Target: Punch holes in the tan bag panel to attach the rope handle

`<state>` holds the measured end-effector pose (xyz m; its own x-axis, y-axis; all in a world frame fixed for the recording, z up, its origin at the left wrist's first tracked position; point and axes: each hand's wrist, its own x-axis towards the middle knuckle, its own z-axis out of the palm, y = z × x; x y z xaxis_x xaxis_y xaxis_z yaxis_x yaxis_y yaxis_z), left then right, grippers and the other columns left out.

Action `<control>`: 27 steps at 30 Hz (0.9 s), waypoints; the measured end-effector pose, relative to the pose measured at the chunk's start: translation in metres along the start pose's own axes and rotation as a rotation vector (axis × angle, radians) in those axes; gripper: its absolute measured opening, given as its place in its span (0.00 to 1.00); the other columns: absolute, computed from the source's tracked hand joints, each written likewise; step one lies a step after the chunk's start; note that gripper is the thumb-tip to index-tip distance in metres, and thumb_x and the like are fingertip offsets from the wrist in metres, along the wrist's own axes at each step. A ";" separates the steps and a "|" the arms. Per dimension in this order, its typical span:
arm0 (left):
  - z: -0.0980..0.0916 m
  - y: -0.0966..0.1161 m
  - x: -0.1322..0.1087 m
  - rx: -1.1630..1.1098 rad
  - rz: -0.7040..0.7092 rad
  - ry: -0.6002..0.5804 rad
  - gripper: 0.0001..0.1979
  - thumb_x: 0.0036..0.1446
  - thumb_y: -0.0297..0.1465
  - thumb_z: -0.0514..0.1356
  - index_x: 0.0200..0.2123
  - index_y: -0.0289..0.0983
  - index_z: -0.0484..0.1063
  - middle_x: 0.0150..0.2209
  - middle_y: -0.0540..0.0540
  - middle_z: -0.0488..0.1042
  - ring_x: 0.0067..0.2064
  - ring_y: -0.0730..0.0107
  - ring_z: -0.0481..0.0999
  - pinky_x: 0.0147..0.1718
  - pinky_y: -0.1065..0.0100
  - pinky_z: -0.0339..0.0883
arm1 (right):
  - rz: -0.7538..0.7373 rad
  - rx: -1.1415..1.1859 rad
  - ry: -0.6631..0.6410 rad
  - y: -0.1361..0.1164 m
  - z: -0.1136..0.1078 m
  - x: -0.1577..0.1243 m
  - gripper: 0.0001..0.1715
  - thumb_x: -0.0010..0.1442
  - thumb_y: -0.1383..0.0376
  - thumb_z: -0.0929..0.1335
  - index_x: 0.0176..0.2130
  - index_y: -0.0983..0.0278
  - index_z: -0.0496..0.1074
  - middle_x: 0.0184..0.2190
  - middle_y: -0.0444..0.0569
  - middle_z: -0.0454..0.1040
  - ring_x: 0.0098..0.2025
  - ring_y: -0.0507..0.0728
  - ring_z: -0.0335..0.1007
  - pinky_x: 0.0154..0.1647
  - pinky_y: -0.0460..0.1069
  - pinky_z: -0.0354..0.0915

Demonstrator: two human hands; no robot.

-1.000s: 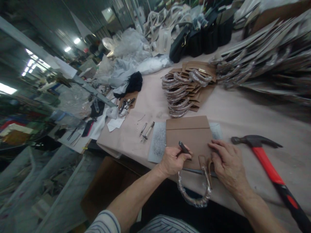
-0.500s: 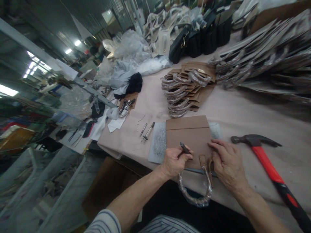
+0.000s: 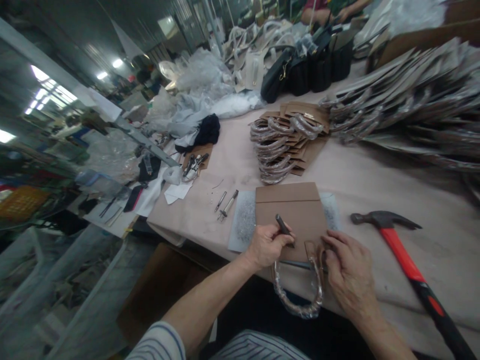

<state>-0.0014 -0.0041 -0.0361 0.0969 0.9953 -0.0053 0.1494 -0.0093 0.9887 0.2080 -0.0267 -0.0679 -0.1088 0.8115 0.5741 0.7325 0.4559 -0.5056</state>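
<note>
A brown leather bag panel (image 3: 287, 210) lies at the near edge of the table, over a grey board (image 3: 243, 220). My left hand (image 3: 268, 245) is closed round a short dark metal punch (image 3: 282, 224), held tilted with its lower end over the panel; my fingers partly hide that end. My right hand (image 3: 348, 265) grips the right edge of the panel with curled fingers, close to a handle tab. A plastic-wrapped handle (image 3: 296, 309) hangs from the panel's near side over the table edge.
A claw hammer (image 3: 401, 250) with a red and black grip lies to the right. Metal punches (image 3: 227, 206) lie on the left. Stacked panels with wrapped handles (image 3: 273, 145) stand behind, with black bags (image 3: 300, 72) and a larger pile (image 3: 405, 100) beyond. Another person's hands (image 3: 343, 14) show far back.
My left hand has shifted the punch slightly and holds it more upright. My right hand has slid a little down the panel's edge. The view has moved slightly; another person has appeared at the back.
</note>
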 end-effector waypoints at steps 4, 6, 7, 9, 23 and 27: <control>0.000 -0.001 0.003 -0.105 -0.067 -0.013 0.08 0.53 0.32 0.65 0.36 0.34 0.76 0.34 0.44 0.83 0.35 0.64 0.84 0.39 0.65 0.81 | -0.003 -0.019 -0.005 -0.002 0.002 0.000 0.12 0.69 0.68 0.60 0.48 0.64 0.70 0.49 0.59 0.73 0.51 0.67 0.69 0.52 0.64 0.65; 0.000 -0.001 0.003 -0.126 -0.073 -0.013 0.08 0.53 0.32 0.65 0.36 0.34 0.75 0.33 0.43 0.83 0.35 0.64 0.83 0.38 0.65 0.81 | -0.010 -0.030 -0.004 -0.002 0.002 0.001 0.12 0.69 0.68 0.60 0.48 0.65 0.70 0.49 0.60 0.73 0.51 0.68 0.68 0.52 0.64 0.65; 0.001 -0.001 0.003 -0.128 -0.071 -0.010 0.08 0.54 0.32 0.65 0.36 0.34 0.75 0.33 0.43 0.83 0.34 0.64 0.83 0.38 0.65 0.81 | -0.015 -0.035 -0.002 -0.002 0.003 0.001 0.13 0.69 0.68 0.60 0.48 0.65 0.70 0.49 0.60 0.73 0.51 0.68 0.68 0.51 0.64 0.65; 0.001 -0.002 0.000 -0.083 -0.029 0.006 0.08 0.54 0.32 0.64 0.36 0.34 0.76 0.33 0.44 0.83 0.34 0.64 0.83 0.37 0.66 0.81 | -0.021 -0.044 -0.004 -0.001 0.003 0.000 0.13 0.69 0.68 0.60 0.49 0.65 0.70 0.49 0.60 0.73 0.51 0.68 0.68 0.51 0.64 0.65; 0.001 0.000 -0.006 0.206 0.244 0.019 0.03 0.57 0.27 0.63 0.34 0.36 0.78 0.34 0.45 0.83 0.36 0.66 0.83 0.40 0.69 0.78 | -0.018 -0.006 -0.060 0.005 0.000 -0.003 0.15 0.68 0.64 0.61 0.51 0.65 0.69 0.51 0.60 0.71 0.53 0.69 0.67 0.52 0.65 0.64; -0.001 0.000 -0.002 0.196 0.223 -0.012 0.03 0.57 0.28 0.63 0.35 0.35 0.77 0.33 0.46 0.82 0.34 0.68 0.82 0.38 0.70 0.77 | -0.028 0.039 -0.147 0.014 -0.008 -0.001 0.16 0.69 0.60 0.61 0.51 0.64 0.70 0.52 0.58 0.71 0.54 0.68 0.67 0.53 0.64 0.63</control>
<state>-0.0030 -0.0058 -0.0361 0.1597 0.9655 0.2059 0.3103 -0.2471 0.9180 0.2238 -0.0244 -0.0701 -0.2284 0.8415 0.4895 0.7015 0.4909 -0.5166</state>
